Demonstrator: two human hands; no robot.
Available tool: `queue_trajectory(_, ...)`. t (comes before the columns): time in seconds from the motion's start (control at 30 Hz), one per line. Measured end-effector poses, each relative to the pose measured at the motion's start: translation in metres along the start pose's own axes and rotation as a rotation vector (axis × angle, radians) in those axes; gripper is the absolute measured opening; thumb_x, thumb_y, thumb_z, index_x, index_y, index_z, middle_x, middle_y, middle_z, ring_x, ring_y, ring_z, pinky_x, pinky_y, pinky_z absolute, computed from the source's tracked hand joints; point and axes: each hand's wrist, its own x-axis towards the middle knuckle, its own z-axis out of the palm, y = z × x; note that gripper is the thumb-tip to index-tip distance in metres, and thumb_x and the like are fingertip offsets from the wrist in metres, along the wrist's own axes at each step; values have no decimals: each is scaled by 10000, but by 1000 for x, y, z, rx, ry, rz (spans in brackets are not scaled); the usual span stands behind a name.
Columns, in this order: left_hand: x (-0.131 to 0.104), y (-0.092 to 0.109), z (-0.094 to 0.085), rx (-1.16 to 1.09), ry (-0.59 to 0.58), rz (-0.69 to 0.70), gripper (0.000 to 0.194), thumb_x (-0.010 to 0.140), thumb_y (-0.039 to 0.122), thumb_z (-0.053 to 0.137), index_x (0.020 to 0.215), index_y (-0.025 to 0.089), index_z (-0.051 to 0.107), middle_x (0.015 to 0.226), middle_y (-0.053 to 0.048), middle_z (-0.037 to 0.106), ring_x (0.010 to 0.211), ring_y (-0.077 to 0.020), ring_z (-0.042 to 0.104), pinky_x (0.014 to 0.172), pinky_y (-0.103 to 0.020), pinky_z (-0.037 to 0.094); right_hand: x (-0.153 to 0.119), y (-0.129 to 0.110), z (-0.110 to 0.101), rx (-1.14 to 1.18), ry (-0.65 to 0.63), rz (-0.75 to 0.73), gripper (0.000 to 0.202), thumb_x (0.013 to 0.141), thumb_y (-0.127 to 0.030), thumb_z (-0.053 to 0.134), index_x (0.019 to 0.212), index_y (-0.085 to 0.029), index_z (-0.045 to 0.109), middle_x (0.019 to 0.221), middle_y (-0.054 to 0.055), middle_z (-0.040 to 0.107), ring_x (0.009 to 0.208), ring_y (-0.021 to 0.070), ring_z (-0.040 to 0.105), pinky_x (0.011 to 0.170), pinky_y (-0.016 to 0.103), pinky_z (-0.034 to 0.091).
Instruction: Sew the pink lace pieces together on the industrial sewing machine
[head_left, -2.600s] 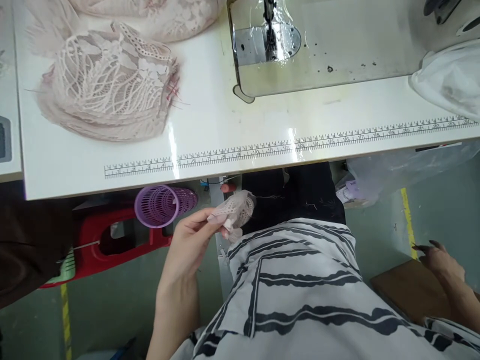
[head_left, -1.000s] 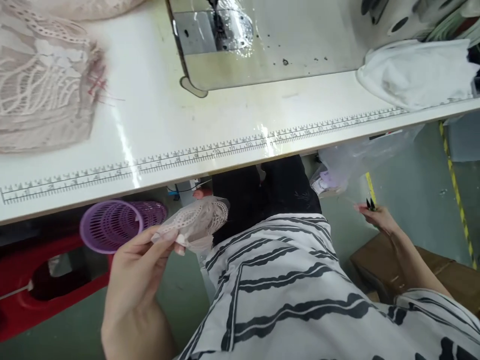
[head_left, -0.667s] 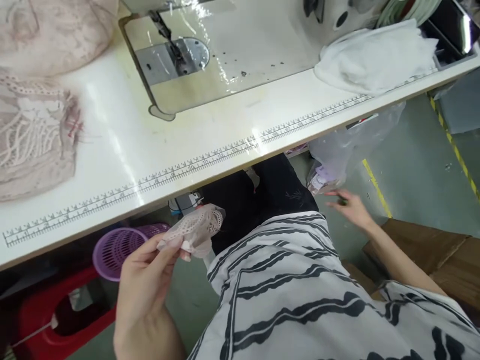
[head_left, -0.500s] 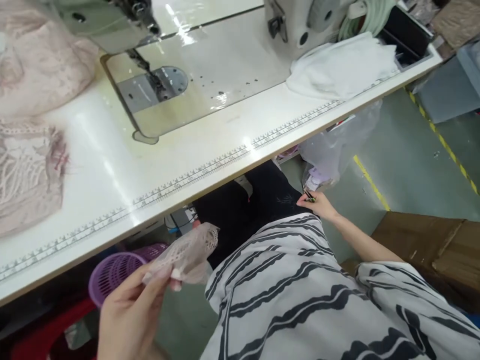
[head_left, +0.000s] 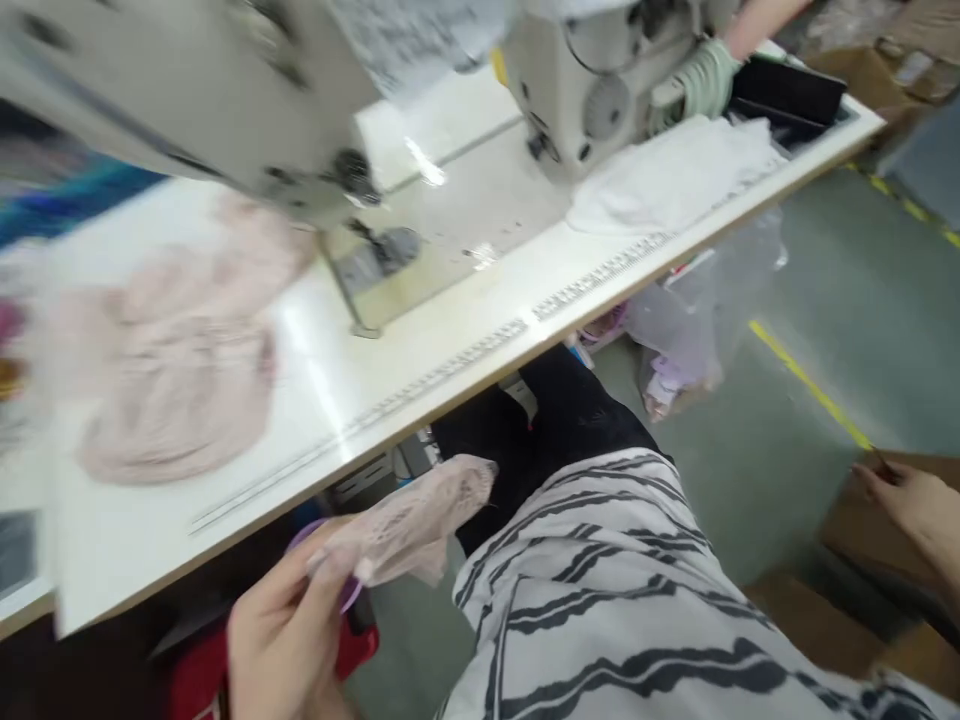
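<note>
My left hand (head_left: 289, 620) pinches a pale pink lace piece (head_left: 427, 515) between thumb and fingers, below the table's front edge. The lace hangs out to the right over my dark-clothed lap. My right hand (head_left: 911, 510) is far out at the right edge, above the cardboard box. Its fingers are closed around a small dark tool (head_left: 889, 468), which looks like thread snips; blur hides its details. On the table (head_left: 315, 370), at the left, lies a heap of pale pink fabric (head_left: 180, 400). A sewing machine (head_left: 225, 110) stands behind it.
White cloth (head_left: 675, 175) lies beside a second machine head (head_left: 600, 100). Another person's forearm (head_left: 765, 20) reaches in at top right. A plastic bag (head_left: 712, 290) hangs under the table edge. Cardboard boxes (head_left: 840, 540) stand at right; a red thing (head_left: 199, 675) is below left.
My right hand has moved from beside my lap out to the far right, still holding the small tool. The left hand keeps the lace. The view has shifted left, and a forearm has appeared.
</note>
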Motion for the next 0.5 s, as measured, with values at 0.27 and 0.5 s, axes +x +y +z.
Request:
queue_trajectory(0.27, 25, 59, -3, -82, 53, 196, 328, 783, 472, 704, 934, 187, 764, 659, -18, 630, 545, -121, 533, 469, -191, 415, -18, -188, 12, 329, -98, -652, 336, 810, -533, 567, 1141, -490, 607, 1059, 38, 727, 552, 255, 627, 517, 400, 495)
queue_trajectory(0.5, 161, 92, 3, 805, -238, 512, 306, 953, 365, 490, 955, 195, 745, 852, -33, 719, 715, -160, 624, 625, -233, 462, -44, -368, -43, 402, -21, -1513, 378, 958, -288, 472, 1326, -332, 551, 1106, 54, 672, 384, 32, 417, 410, 218, 374)
